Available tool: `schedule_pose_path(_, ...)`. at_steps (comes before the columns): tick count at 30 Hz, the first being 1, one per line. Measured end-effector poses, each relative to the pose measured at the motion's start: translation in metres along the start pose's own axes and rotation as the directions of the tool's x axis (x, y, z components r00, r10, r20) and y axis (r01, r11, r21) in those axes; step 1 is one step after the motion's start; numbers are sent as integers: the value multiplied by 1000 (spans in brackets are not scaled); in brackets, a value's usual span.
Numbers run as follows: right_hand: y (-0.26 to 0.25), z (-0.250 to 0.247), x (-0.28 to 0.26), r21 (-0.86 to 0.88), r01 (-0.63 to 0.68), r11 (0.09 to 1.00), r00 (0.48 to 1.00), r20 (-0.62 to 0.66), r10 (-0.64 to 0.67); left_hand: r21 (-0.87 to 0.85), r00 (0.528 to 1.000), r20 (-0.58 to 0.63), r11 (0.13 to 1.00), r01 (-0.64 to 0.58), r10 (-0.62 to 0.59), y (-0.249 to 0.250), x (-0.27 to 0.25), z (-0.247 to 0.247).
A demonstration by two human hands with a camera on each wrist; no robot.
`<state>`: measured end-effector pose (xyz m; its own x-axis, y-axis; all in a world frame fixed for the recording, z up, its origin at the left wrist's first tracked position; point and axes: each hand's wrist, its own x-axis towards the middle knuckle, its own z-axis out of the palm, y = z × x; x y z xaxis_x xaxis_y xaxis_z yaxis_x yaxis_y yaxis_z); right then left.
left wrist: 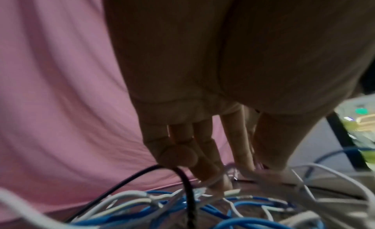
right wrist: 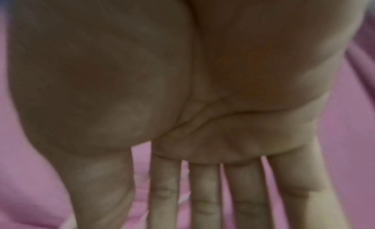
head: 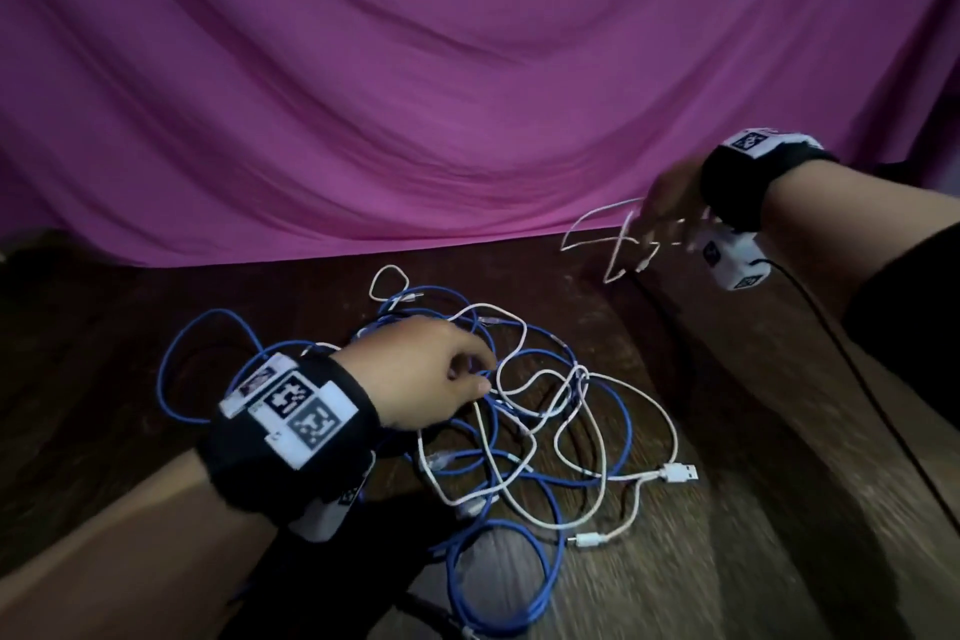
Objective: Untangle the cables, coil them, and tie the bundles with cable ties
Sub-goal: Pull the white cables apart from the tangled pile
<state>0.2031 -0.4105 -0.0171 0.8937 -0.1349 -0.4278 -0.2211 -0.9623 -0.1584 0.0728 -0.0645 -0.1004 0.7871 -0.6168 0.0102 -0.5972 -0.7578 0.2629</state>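
A tangle of blue and white cables (head: 519,405) lies on the dark wooden table (head: 737,431); a white USB plug (head: 680,473) sticks out at its right. My left hand (head: 480,372) is down on the tangle's left side, thumb and forefinger pinching a white strand. In the left wrist view that hand (left wrist: 257,166) points its fingers down into the cables (left wrist: 233,208). At the far right a separate white cable (head: 597,234) lies loosely looped beside my blurred right hand (head: 665,208). The right wrist view shows that hand (right wrist: 166,192) flat, with straight spread fingers that hold nothing.
A pink cloth (head: 467,94) hangs behind the table. A thin black cord (head: 857,379) runs from the right wrist camera down the right side. Another black cord (left wrist: 186,192) crosses the tangle under my left hand. A blurred green-labelled object (left wrist: 361,120) is at the right.
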Motion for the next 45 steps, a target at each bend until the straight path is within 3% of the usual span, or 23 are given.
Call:
schedule_pose_path(3,-19,11,-26,-57,67,996,997,37,-65,146,988,64,979,-145,137,25,11,8)
schedule_pose_path(6,-38,31,-61,-87,153,984,984,105,-144,198,965,186,955,-220,184,45,19,20)
schedule_pose_path(10,-49,66,-97,-113,331,937,941,111,-320,241,963,243,954,-176,116,44,19,30)
schedule_pose_path(14,-37,122,-126,-184,419,889,863,385,-327,223,978,191,967,-125,82,29,16,26)
schedule_pose_path(16,-30,147,-137,-234,472,850,825,457,-332,217,980,196,972,-85,42,23,14,22)
schedule_pose_path(19,-25,169,-146,-210,540,815,806,409,-428,182,983,183,982,-50,16,21,9,16)
schedule_pose_path(22,-27,171,-148,-196,562,803,804,357,-475,83,994,97,995,-51,43,24,2,6)
schedule_pose_path(26,-34,148,-155,-164,570,805,810,274,-518,-123,986,-130,986,-116,100,37,-8,-8)
schedule_pose_path(29,-46,107,-166,-24,595,803,802,92,-591,-296,949,-295,934,-202,111,53,-11,-19)
schedule_pose_path(31,-56,81,-172,-80,629,773,771,-56,-634,-360,935,-345,907,-218,88,61,-7,-26)
schedule_pose_path(33,-67,71,-174,-275,609,744,743,-130,-656,-392,930,-366,902,-183,29,66,-2,-30)
schedule_pose_path(36,-71,89,-172,-342,592,730,779,11,-627,-368,938,-345,923,-114,-21,61,-2,-25)
schedule_pose_path(39,-54,125,-160,-342,548,763,836,215,-504,-369,968,-251,926,-82,-14,51,-8,-10)
schedule_pose_path(42,-36,156,-152,-335,522,784,837,377,-396,-280,983,-182,959,-48,-4,50,-11,0)
schedule_pose_path(45,-32,169,-151,-276,535,799,828,360,-430,-210,979,-186,971,-118,79,58,-9,5)
